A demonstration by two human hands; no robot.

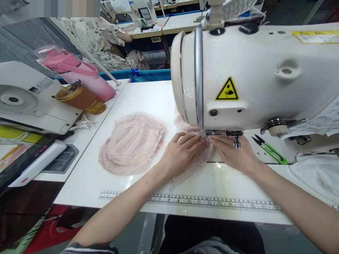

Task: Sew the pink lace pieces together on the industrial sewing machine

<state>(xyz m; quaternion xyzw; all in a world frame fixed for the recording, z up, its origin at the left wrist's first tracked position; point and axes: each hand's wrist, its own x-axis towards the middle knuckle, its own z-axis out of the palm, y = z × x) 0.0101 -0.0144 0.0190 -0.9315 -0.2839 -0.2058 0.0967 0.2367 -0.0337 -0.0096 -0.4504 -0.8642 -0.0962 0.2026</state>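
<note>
While hands press pink lace (197,160)

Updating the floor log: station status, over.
Left hand, right hand on pale pink fabric. Sewing machine close above. Green thread snips untouched, right side.

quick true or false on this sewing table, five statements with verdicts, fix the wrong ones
1. The left hand touches sheer pale pink fabric. True.
2. The yellow warning triangle is on a bottle. False: it is on the big white sewing machine.
3. The green-handled metal snips lie between the two hands. False: they lie to the right of the right hand.
4. A round pale pink lacy pile lies left of the left hand. True.
5. The printed black ruler scale runs along the table's far edge. False: near edge.
</note>
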